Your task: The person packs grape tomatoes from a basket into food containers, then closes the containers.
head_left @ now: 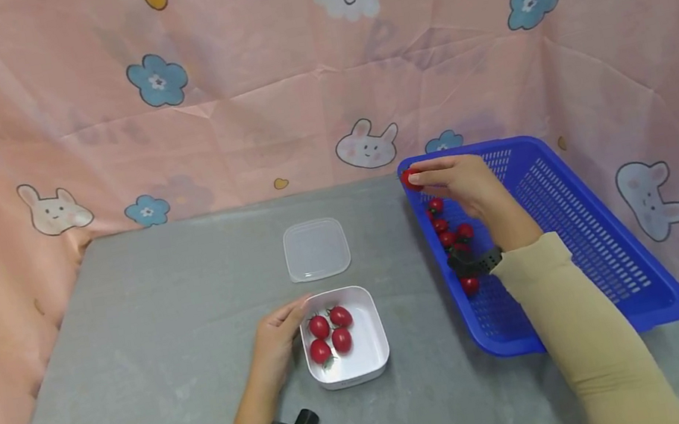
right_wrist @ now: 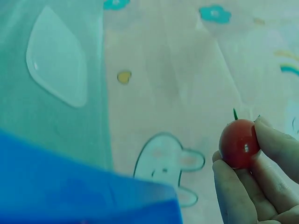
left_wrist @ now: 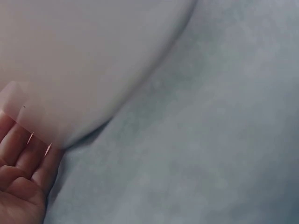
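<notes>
My right hand (head_left: 460, 183) is above the far left corner of the blue plastic basket (head_left: 612, 232). Its thumb and fingers pinch a red cherry tomato (right_wrist: 239, 143) with a green stem, held up in front of the cloth in the right wrist view. A square white container (head_left: 369, 343) stands mid-table with several cherry tomatoes (head_left: 341, 340) grouped on its left side. At that container's left side, my left hand (head_left: 274, 345) rests its fingers, which touch the outer wall in the left wrist view. More cherry tomatoes (head_left: 447, 239) lie along the basket's left side, partly behind my right wrist.
A clear square lid (head_left: 316, 249) lies flat on the grey tabletop (head_left: 163, 334) behind the white container. Pink patterned cloth (head_left: 270, 126) hangs along the back and sides. The basket's raised wall borders the right part of the table.
</notes>
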Motion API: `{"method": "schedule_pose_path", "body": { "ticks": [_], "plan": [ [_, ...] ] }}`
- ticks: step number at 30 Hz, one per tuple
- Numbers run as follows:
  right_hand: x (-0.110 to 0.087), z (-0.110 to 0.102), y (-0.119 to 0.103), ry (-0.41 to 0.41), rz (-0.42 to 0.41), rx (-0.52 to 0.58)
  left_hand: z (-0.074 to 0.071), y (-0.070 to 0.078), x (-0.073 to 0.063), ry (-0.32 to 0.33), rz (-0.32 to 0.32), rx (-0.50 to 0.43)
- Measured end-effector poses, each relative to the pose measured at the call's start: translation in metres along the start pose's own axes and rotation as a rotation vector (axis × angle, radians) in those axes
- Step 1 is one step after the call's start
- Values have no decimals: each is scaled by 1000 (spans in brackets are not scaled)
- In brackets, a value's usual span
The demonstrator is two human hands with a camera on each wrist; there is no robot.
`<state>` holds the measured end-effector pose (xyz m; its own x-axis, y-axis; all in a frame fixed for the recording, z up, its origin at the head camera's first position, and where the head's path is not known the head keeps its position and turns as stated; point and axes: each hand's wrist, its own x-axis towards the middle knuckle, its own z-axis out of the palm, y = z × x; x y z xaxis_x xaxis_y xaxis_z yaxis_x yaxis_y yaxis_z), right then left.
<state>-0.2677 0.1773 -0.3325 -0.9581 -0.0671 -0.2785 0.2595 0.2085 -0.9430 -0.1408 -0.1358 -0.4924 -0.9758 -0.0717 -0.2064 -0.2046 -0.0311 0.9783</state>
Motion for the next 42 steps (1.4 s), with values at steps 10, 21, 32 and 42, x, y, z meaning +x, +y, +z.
{"method": "schedule_pose_path", "body": {
  "ticks": [10, 21, 32, 42],
  "plan": [
    [-21, 22, -1, -68, -24, -70, 1, 2, -2, 5, 1, 3],
    [-36, 36, 5, -68, -13, -108, 2, 2, -2, 6, 0, 3],
    [-52, 49, 8, -96, -27, -133, 1, 2, -2, 5, -1, 15],
    [-61, 63, 13, -122, -54, -161, 1, 3, -2, 5, 12, 10]
  ]
}}
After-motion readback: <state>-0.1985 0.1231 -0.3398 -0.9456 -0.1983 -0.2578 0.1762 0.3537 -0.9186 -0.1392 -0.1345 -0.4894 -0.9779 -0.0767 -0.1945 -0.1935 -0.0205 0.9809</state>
